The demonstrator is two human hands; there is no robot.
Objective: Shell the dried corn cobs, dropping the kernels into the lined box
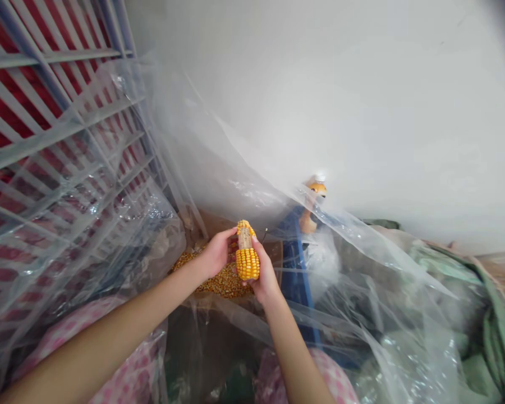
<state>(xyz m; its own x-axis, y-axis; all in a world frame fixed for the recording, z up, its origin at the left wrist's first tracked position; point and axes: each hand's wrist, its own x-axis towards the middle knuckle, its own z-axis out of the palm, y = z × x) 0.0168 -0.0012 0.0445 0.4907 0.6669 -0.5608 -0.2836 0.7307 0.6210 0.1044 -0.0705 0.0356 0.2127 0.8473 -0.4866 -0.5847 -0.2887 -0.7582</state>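
Observation:
An ear of yellow corn (pixel 248 264) is held upright in front of me, with a strip of bare cob showing on its upper part. My right hand (pixel 264 276) is closed around its right side and lower end, the thumb lying along the kernels. At the upper left of the ear, my left hand (pixel 219 252) touches it with its fingertips; some of those fingers are hidden behind the corn. Below both hands lies a heap of loose corn kernels (pixel 223 284) in what looks like a cardboard box.
Clear plastic sheeting (pixel 252 196) spreads around the kernels. A slatted plastic crate (pixel 63 118) rises at left. To the right are a blue crate (pixel 299 269), an orange bottle with a white cap (pixel 318 188) and green cloth sacking (pixel 499 320). A white wall (pixel 362 101) stands behind.

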